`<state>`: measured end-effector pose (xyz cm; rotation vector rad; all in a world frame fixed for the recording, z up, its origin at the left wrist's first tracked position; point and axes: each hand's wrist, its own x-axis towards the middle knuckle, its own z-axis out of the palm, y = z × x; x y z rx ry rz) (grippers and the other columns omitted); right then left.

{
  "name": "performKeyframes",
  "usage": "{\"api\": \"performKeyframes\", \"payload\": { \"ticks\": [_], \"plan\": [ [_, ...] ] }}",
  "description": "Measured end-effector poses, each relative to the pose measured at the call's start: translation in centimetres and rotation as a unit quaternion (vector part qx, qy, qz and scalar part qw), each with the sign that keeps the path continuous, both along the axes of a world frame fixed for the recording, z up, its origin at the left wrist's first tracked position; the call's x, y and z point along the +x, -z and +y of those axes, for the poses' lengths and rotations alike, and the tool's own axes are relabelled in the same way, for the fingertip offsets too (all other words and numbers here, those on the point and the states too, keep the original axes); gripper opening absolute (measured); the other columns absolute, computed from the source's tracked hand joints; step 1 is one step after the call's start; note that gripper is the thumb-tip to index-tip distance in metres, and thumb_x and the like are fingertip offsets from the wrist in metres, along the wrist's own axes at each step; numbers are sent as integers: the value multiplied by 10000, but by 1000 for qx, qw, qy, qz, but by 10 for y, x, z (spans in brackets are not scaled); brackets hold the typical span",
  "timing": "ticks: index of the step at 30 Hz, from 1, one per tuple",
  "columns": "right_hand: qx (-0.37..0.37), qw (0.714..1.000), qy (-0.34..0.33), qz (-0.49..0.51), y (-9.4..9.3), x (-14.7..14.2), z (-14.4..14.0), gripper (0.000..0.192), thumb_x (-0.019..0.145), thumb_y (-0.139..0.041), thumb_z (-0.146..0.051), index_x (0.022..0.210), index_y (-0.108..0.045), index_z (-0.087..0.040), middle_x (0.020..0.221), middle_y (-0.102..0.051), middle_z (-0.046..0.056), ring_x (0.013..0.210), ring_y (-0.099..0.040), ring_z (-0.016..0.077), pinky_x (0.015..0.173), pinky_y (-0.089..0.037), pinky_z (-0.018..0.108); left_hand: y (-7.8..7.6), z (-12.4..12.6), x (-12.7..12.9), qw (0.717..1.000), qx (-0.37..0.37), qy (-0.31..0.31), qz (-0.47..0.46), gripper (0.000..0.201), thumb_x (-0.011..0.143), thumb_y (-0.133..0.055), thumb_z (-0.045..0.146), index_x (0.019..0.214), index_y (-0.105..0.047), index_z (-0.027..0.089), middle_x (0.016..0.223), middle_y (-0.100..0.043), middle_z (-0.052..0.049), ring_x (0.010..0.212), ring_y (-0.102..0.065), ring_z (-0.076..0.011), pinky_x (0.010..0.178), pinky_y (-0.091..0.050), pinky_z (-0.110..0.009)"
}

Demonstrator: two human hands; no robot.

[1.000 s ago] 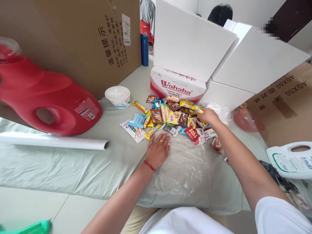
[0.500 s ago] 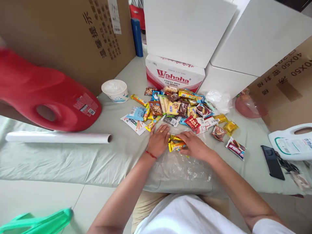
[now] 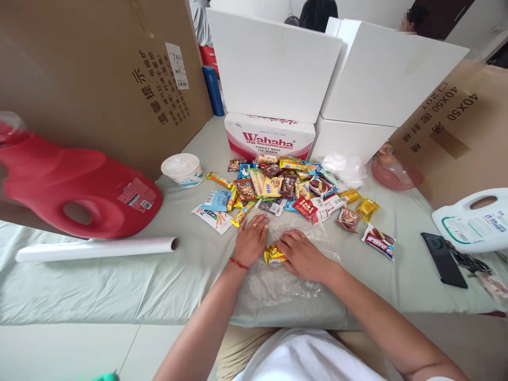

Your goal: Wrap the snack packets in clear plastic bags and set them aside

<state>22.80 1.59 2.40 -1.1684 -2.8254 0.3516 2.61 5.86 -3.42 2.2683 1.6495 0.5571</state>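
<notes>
1. Our right hand (image 3: 302,255) lies over a yellow snack packet (image 3: 273,256), its fingers closed on the packet's right end and pressing it onto a clear plastic sheet (image 3: 296,280) spread on the tabletop (image 3: 119,280).
2. Our left hand (image 3: 250,241) rests flat just left of the packet, fingers open and spread, holding nothing, pinning the sheet's edge.
3. The packet sits between the two hands, near the tabletop's front edge, apart from the snack pile (image 3: 286,185) further back.
4. We judge the packet light, crinkly and slick; its contents may crush, so a gentle pinch across its short sides or at a sealed end suits it.
5. Its long axis runs roughly left to right, tilted slightly; the exposed end points toward the left hand.
6. The sheet looks thin, limp and clingy, likely to wrinkle or slide.
7. Around us: a red jug (image 3: 75,185) and a white roll (image 3: 95,248) to the left, a paper cup (image 3: 182,169), a Wahaha box (image 3: 270,137), a phone (image 3: 443,259) to the right.
</notes>
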Motion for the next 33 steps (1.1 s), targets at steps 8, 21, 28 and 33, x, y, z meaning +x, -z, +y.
{"api": "performKeyframes", "payload": {
  "ticks": [8, 21, 28, 33],
  "plan": [
    [-35, 999, -21, -4, -4, 14, -2, 626, 925, -607, -310, 1505, -447, -138, 1398, -576, 177, 1233, -503, 329, 1054, -405, 520, -3, -8, 1, 999, 9, -10, 42, 466, 1041, -325, 277, 1445, -552, 225, 1567, -502, -79, 1479, -429, -248, 1243, -268, -548],
    [-59, 998, -3, -31, 0, 26, -1, 699, 900, -579, -263, 1559, -390, -127, 1547, -480, 166, 1343, -443, 338, 1132, -327, 532, -1, -9, -12, 994, 11, -30, 105, 484, 1015, -376, 234, 1474, -529, 217, 1593, -464, -87, 1470, -439, -264, 1211, -344, -517],
    [-68, 998, 3, -14, 0, 35, 1, 742, 847, -578, -238, 1557, -403, -115, 1555, -476, 170, 1408, -392, 336, 1187, -264, 565, 5, -12, -12, 992, 35, -17, 123, 506, 1040, -315, 254, 1513, -481, 195, 1615, -424, -100, 1493, -402, -262, 1220, -302, -530],
    [-83, 997, -2, -4, 6, 49, 13, 789, 829, -605, -265, 1574, -385, -132, 1619, -390, 168, 1521, -250, 344, 1230, -168, 613, 10, -8, -21, 993, 30, 3, 114, 496, 1046, -313, 285, 1503, -489, 208, 1613, -432, -96, 1488, -409, -260, 1220, -304, -532]
  ]
}}
